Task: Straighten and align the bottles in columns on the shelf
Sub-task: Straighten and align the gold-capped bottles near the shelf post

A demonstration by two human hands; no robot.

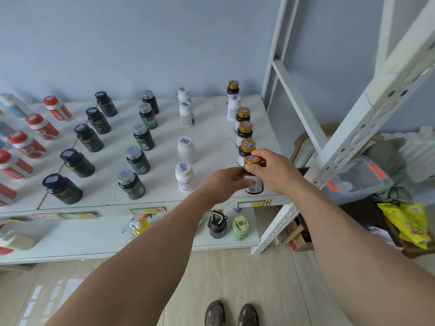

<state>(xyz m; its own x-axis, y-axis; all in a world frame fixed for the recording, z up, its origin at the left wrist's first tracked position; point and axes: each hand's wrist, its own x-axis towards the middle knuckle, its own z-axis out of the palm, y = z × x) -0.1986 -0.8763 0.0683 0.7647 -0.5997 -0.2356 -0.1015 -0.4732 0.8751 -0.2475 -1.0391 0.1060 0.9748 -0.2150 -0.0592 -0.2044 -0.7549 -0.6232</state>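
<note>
A dark gold-capped bottle [254, 184] stands at the front right corner of the white shelf [211, 135]. My left hand [226, 184] wraps its body from the left, and my right hand [275, 170] grips its gold cap from the right. Behind it a column of gold-capped bottles [244, 134] runs toward the wall, with a white bottle [233, 107] in the line. Further left stand columns of white bottles [186, 150], green-labelled silver-capped bottles [137, 160], black bottles [77, 162] and red bottles [26, 144].
A white perforated upright [367, 114] rises right of the shelf corner. The lower shelf holds a black flask [217, 224], a green flask [240, 228] and a yellow-topped bottle [138, 228]. A clear plastic box [357, 180] and yellow bags [409, 222] lie at the right.
</note>
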